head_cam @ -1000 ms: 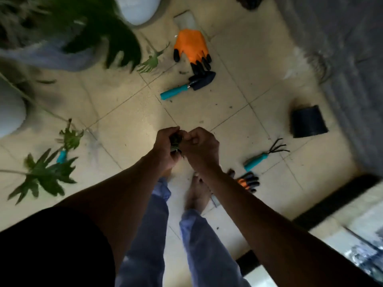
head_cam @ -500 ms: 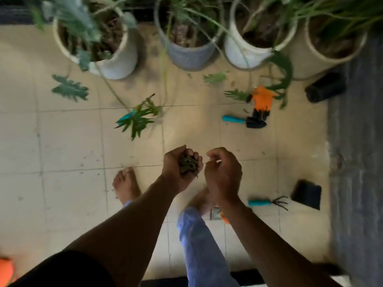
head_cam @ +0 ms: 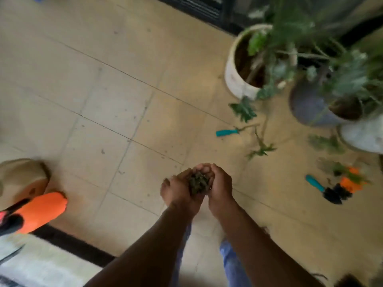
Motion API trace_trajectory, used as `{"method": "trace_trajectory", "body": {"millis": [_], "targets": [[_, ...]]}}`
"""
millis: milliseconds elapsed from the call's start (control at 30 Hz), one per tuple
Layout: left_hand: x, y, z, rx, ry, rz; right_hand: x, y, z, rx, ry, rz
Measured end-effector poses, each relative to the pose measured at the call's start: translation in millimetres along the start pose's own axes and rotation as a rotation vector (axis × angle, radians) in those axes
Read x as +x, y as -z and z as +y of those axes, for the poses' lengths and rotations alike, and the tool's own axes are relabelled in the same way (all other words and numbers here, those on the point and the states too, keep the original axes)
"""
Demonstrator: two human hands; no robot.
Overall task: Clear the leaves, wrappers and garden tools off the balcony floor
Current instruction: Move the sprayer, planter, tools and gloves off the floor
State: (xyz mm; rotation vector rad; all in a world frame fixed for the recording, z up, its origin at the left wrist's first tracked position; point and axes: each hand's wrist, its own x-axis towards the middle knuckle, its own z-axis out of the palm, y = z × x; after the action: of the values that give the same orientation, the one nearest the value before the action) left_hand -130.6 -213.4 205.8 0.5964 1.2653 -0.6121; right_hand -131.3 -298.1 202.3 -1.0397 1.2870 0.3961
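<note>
My 2 hands cupped together
Left hand (head_cam: 179, 193) and right hand (head_cam: 220, 188) curl fingers round a shapeless leaf clump (head_cam: 198, 182), palms up

Leaf clump (head_cam: 198, 181) between cupped hands

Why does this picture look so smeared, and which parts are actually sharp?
Head view: the plants and trowel at right are streaked with motion blur; the hands cupping leaves are sharpest; light is dim and even, without glare; floor lines bow from the wide lens.

Bare forearms; blue trousers (head_cam: 232, 264); dark top.
</note>
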Motion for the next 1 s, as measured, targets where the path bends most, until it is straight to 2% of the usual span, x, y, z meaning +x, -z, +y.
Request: {"method": "trace_trajectory", "body": {"millis": [100,300,500,633,800,1000], "targets": [[-5,7,75,-0.129,-0.053,-0.079,-3,-77,-19,-0.038,0.065,-0.011],[-11,12,216,-0.325,-0.184,-0.18,-12,-219,-60,-0.235,0.245,-0.268],[-22,-1,338,-0.479,-0.27,-0.203,-27,-343,-86,-0.565,0.487,-0.411],[-12,-7,414,-0.596,-0.279,-0.198,-27,-419,-96,-0.688,0.545,-0.535],[3,-16,512,-0.53,-0.312,-0.114,-14,-515,-124,-0.955,0.655,-0.554],[13,-38,634,-0.471,-0.377,-0.077,11,-631,-184,-0.978,0.635,-0.528]]}}
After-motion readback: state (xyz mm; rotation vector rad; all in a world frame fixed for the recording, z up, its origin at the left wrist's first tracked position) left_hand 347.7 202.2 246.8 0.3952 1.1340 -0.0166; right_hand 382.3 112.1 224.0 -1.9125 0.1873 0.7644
